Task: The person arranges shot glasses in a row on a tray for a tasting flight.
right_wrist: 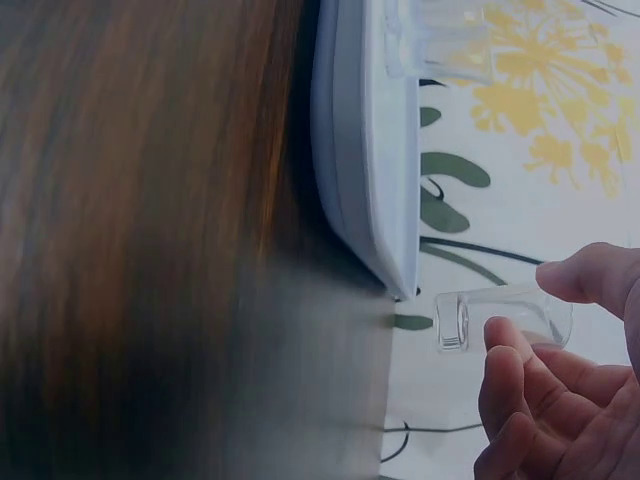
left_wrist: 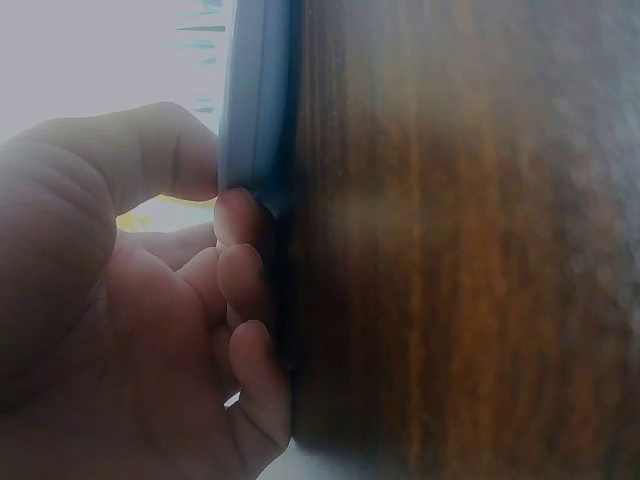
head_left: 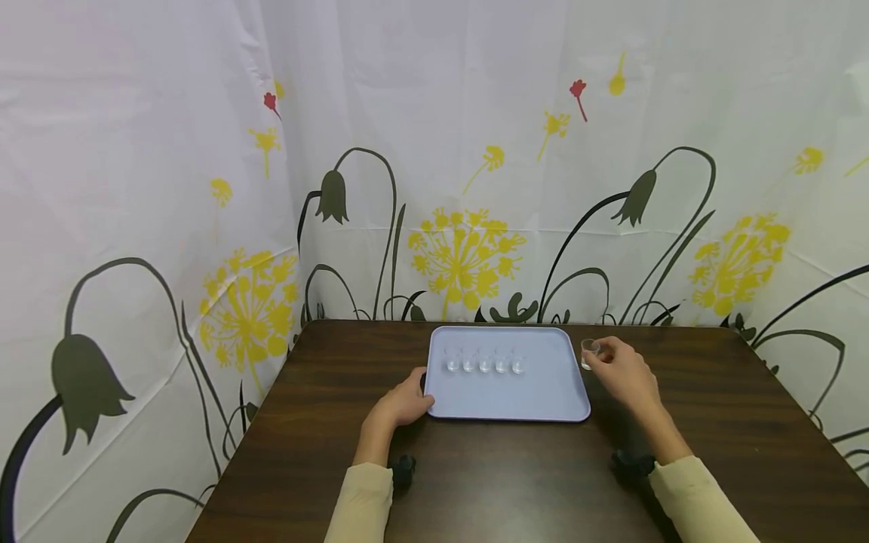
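Note:
A light blue tray (head_left: 512, 394) lies on the table, with several small clear shot glasses (head_left: 485, 365) standing in a row on it. My left hand (head_left: 405, 400) grips the tray's left edge; in the left wrist view the thumb lies over the rim and the fingertips (left_wrist: 240, 215) are at its underside. Just past the tray's right edge, my right hand (head_left: 626, 373) pinches another clear shot glass (right_wrist: 500, 318) between thumb and fingers. In the right wrist view that glass is held clear of the table, its thick base toward the tabletop.
Dark brown wooden table (head_left: 489, 483) under everything. A white curtain (head_left: 434, 90) with printed flowers hangs directly behind the table's far edge and along the left side. Dark bands (head_left: 403, 472) sit at both wrists.

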The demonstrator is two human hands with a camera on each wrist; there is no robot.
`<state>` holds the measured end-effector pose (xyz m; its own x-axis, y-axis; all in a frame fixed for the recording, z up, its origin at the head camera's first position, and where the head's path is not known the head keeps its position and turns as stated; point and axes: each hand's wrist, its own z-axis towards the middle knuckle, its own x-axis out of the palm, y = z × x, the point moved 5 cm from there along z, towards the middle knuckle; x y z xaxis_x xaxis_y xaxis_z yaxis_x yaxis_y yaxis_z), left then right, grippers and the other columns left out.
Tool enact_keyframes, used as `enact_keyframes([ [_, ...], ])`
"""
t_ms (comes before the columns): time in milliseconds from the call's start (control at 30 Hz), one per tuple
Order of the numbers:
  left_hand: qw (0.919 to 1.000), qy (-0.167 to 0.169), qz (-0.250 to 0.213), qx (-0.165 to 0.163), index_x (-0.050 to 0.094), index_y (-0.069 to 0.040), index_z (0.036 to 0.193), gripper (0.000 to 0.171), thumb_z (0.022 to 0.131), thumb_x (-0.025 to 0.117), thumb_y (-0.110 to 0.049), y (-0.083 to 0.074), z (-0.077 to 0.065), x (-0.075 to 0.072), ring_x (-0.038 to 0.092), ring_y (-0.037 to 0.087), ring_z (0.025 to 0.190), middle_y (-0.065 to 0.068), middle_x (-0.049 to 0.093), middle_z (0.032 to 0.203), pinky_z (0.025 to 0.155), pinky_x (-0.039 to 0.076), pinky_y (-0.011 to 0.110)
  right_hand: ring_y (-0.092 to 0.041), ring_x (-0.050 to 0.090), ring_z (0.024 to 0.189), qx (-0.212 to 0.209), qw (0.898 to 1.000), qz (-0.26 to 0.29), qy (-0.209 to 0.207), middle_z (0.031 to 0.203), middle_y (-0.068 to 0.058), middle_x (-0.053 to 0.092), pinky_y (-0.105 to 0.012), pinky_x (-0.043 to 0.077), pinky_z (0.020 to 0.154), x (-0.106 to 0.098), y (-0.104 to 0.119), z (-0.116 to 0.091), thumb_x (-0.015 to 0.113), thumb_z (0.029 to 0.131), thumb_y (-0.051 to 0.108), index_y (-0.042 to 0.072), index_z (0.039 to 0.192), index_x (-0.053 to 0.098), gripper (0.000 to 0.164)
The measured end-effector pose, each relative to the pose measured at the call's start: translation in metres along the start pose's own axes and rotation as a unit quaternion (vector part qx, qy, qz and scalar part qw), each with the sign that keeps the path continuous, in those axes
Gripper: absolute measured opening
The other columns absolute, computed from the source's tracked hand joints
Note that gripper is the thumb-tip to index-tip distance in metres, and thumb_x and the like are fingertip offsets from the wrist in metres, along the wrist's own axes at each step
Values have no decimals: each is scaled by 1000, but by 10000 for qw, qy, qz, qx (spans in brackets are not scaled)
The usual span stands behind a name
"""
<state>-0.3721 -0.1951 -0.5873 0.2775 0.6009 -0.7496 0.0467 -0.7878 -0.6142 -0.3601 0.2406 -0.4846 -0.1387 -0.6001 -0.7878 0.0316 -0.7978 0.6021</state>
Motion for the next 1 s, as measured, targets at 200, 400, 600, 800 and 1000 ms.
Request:
enact_keyframes([
  [200, 10000, 39, -33, 21, 31, -11, 167, 79, 99, 63, -32, 3, 4, 1, 59, 23, 78, 5, 62, 95, 72, 45, 39, -31, 72, 97, 10, 10000, 31, 65, 117, -14, 77, -39, 48, 68, 10, 8, 1, 64, 104, 49, 8, 137, 67, 53],
  [400, 10000, 37, -45, -12, 31, -11, 167, 78, 99, 63, -32, -1, -1, -1, 58, 23, 75, 6, 62, 93, 69, 45, 38, -27, 69, 91, -34, 9998, 119, 146, 113, -13, 76, -36, 46, 67, 19, 18, 1, 66, 103, 49, 7, 137, 67, 54],
  [600, 10000, 74, -23, 20, 30, -11, 168, 79, 99, 62, -32, 1, 2, 1, 58, 22, 74, 5, 62, 93, 68, 45, 37, -23, 65, 86, -112, 9997, 192, 140, 110, -10, 75, -34, 43, 65, 28, 24, -1, 67, 102, 48, 8, 136, 69, 52],
  [800, 10000, 73, 42, -39, 31, -13, 168, 79, 99, 62, -33, 0, 3, 1, 58, 21, 74, 5, 62, 92, 69, 45, 37, -23, 66, 87, -125, 9994, 165, 277, 111, -10, 76, -35, 44, 66, 39, 29, -1, 69, 101, 47, 9, 132, 70, 49],
  [1000, 10000, 45, 3, -80, 31, -11, 168, 78, 99, 62, -32, 0, 0, 0, 58, 23, 77, 6, 62, 93, 72, 44, 38, -22, 65, 84, -277, 9988, 174, 356, 111, -10, 77, -34, 44, 65, 48, 38, 0, 71, 100, 46, 10, 130, 71, 47],
])
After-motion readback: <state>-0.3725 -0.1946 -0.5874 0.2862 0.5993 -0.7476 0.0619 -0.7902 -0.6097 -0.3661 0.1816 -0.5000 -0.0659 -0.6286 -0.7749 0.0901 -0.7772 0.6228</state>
